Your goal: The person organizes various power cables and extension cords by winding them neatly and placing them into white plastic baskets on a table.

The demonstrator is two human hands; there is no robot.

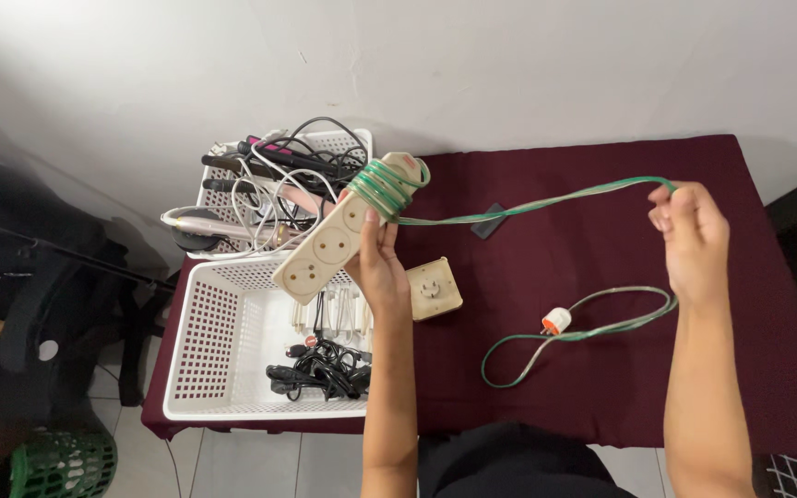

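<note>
Power strip: cream plastic power strip [334, 238] with round sockets, held tilted in the air above the near basket, its far end wrapped in several green loops.
Cord: thin green cable [528, 205] runs from those loops across to my right hand, then drops in a loose curve onto the table, ending in a white and orange plug [555, 321].
Left hand: my left hand [380, 267] is closed around the strip from below, thumb on its side.
Right hand: my right hand [691, 231] is raised, fingers pinched shut on the cable.
Table: dark maroon cloth-covered table [601, 369] against a white wall.
Near basket: white perforated plastic basket [209, 350] holding black coiled cords.
Far basket: second white basket [343, 140] piled with hair tools and cords.
Beside my wrist: small cream square socket box [435, 288] on the cloth.
</note>
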